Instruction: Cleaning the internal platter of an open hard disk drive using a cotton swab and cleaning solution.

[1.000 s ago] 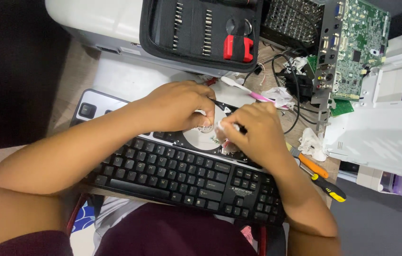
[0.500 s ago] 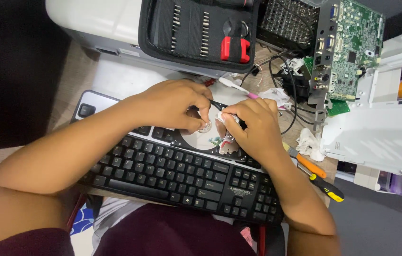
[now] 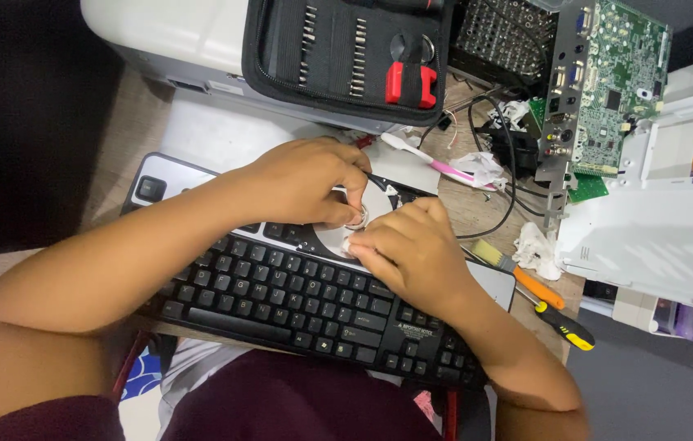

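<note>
On the lap, keyboard: a black keyboard (image 3: 281, 302) lies tilted, its far edge under both hands.
Tool case: a black zip case (image 3: 346, 53), cut off at the top, holds rows of driver bits and red-handled pliers (image 3: 410, 84).
Circuit board: a green board (image 3: 608, 82) stands upright at right.
Disc: a silvery round platter (image 3: 345, 238), perhaps of an opened drive, mostly hidden.
Left hand: (image 3: 306, 181) fingers pinch a small metal ring (image 3: 356, 217) at the disc's centre.
Right hand: (image 3: 412, 249) curled, fingertips pressing on the disc.
</note>
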